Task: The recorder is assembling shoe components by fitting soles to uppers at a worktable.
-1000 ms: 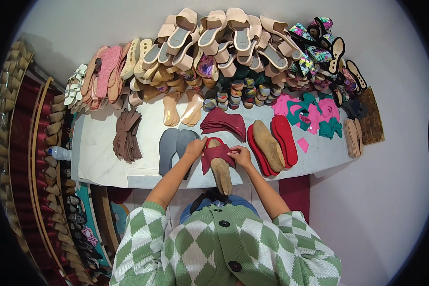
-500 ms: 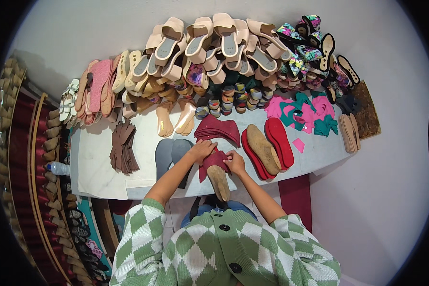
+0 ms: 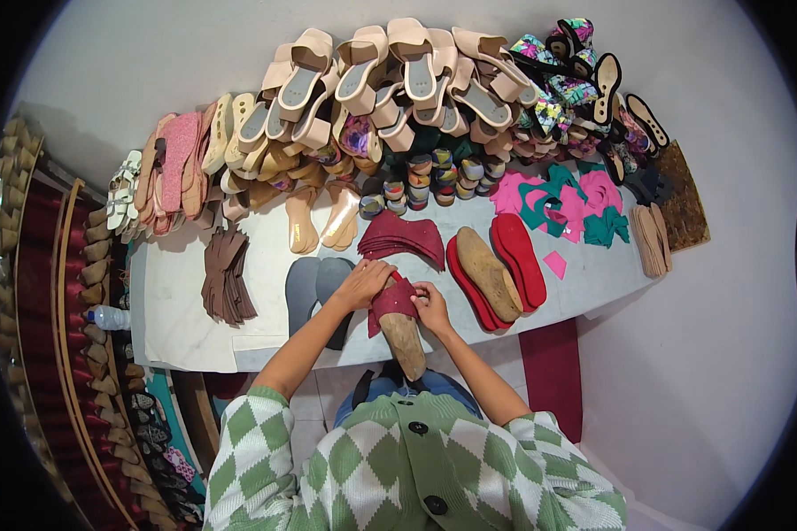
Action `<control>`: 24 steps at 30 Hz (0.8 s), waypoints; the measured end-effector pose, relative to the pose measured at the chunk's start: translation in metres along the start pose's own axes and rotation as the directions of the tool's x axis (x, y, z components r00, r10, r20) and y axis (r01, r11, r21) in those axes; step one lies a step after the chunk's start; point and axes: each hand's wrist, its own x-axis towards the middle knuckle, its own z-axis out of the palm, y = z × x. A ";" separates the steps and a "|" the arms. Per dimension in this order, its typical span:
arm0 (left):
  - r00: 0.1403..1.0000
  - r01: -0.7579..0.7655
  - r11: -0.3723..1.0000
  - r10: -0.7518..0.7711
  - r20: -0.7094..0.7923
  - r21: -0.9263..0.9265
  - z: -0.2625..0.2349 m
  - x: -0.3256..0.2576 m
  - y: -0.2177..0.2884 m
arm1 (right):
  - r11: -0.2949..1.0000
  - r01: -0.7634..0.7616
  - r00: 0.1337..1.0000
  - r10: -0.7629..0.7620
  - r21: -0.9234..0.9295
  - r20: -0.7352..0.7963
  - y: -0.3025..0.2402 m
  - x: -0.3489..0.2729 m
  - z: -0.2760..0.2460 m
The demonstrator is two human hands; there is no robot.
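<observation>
A worn wooden shoe last (image 3: 402, 343) juts over the table's front edge, its heel end toward me. Across its front part lies a dark red upper piece (image 3: 394, 299), with one end hanging down on the left. My left hand (image 3: 367, 283) is closed at the toe end, fingers pressing the upper's left side. A bit of bright red shows beside those fingers. My right hand (image 3: 430, 308) pinches the upper's right edge against the last. Just beyond the hands rests a stack of dark red upper pieces (image 3: 402, 240).
Grey soles (image 3: 302, 288) lie left of my hands, brown strips (image 3: 228, 274) farther left. On the right are red soles (image 3: 518, 261) and another wooden last (image 3: 487, 274). Pink and teal cutouts (image 3: 562, 203) sit beyond them. Heeled sandals (image 3: 363, 71) are heaped along the back.
The upper's right side has been drawn in closer around the last. My right hand has shifted slightly with it, and my left hand keeps its hold near the toe.
</observation>
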 end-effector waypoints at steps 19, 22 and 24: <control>0.985 0.038 0.999 -0.032 -0.170 0.035 -0.008 -0.016 0.021 | 0.941 -0.215 0.936 0.122 0.260 0.331 -0.006 0.001 -0.024; 0.983 0.044 0.999 -0.038 -0.181 0.027 -0.006 -0.015 0.023 | 0.861 -0.384 0.884 0.240 0.333 0.400 -0.004 0.001 -0.026; 0.979 0.042 0.999 -0.040 -0.199 0.006 -0.005 -0.015 0.023 | 0.812 -0.438 0.871 0.277 0.385 0.406 0.001 0.000 -0.025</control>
